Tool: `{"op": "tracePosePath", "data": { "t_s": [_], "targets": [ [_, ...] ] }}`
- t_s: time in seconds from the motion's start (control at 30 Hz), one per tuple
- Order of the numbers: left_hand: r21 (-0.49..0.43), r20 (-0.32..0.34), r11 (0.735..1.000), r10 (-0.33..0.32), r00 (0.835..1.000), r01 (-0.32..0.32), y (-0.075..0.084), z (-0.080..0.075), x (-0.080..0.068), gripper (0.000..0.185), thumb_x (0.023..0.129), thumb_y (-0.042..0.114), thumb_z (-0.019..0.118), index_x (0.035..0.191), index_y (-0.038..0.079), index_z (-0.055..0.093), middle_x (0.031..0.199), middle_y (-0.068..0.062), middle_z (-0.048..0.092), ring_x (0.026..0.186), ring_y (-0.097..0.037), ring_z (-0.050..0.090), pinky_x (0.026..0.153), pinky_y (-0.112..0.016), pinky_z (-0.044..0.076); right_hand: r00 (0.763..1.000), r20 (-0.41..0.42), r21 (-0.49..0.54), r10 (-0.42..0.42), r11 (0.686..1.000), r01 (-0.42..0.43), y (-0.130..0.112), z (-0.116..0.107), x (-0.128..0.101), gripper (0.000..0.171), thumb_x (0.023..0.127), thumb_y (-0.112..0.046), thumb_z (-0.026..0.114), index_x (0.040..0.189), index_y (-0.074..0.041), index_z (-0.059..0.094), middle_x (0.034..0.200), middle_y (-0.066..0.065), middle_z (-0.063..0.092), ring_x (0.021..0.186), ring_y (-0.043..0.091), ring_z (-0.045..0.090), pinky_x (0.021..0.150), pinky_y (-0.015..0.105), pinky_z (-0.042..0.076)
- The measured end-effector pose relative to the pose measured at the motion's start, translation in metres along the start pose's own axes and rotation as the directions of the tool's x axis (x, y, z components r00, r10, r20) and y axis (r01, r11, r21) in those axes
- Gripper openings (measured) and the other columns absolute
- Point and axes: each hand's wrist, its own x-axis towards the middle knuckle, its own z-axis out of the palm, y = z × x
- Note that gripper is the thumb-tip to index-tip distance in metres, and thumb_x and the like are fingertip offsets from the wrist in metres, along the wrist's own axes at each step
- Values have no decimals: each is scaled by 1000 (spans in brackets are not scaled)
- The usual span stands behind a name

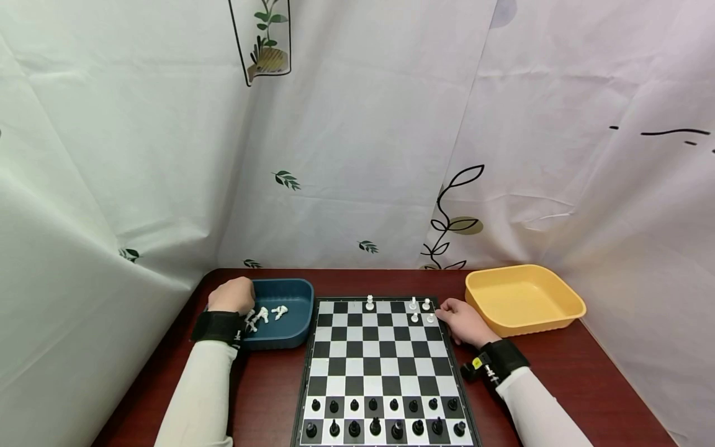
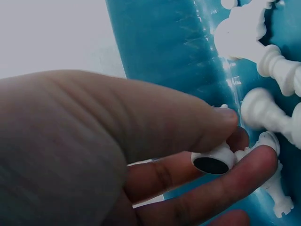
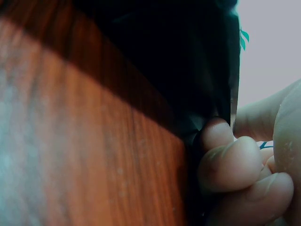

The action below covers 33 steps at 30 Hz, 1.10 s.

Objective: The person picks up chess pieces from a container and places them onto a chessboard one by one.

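Note:
In the left wrist view, my left hand (image 2: 155,127) pinches a white chess piece (image 2: 220,153) between thumb and fingers, its black-bottomed base showing and its top hidden. That hand is over the blue tray (image 1: 301,292), where several white chess pieces (image 1: 280,311) lie on their sides. My right hand (image 1: 465,321) grips the right edge of the chessboard (image 1: 354,351) near its far corner, fingers curled against the black side (image 3: 188,84). Close to it stand several white pieces (image 1: 426,305) on the far two rows. Two rows of black pieces (image 1: 375,426) stand upright at the near side.
A yellow tray (image 1: 527,298) stands at the back right, just beyond my right hand. The dark red table (image 1: 268,391) carries everything. White fabric (image 1: 357,136) with printed leaves hangs right behind the table and along its sides.

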Motion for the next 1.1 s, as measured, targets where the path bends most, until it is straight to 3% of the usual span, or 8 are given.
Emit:
{"op": "tracePosePath", "data": {
  "t_s": [0.43, 0.77, 1.1],
  "targets": [
    [-1, -9, 1000, 2, 1000, -2, -5, -8, 0, 53, 98, -2, 57, 58, 23, 33, 66, 6, 19, 64, -15, 16, 55, -35, 21, 1000, -6, 0, 7, 1000, -7, 1, 0, -3, 18, 112, -21, 63, 105, -4, 63, 64, 7, 57, 43, 20, 52, 46, 34, 45],
    [-19, -148, 998, 53, 987, -57, -7, -13, -3, 51, 90, -2, 58, 56, 24, 32, 62, 7, 18, 60, -13, 13, 54, -31, 15, 1000, -12, 8, 2, 1000, -2, 0, 1, -3, 19, 112, -21, 63, 105, -4, 63, 63, 7, 56, 43, 20, 51, 46, 35, 44],
    [-16, -173, 997, 69, 982, -73, -8, -19, -5, 49, 95, 5, 63, 58, 24, 37, 62, 7, 22, 58, -15, 21, 54, -33, 19, 1000, -2, -2, 2, 1000, -2, 1, 0, 1, 19, 112, -21, 62, 105, -3, 63, 62, 6, 56, 42, 19, 51, 45, 33, 44]
  ]
}}
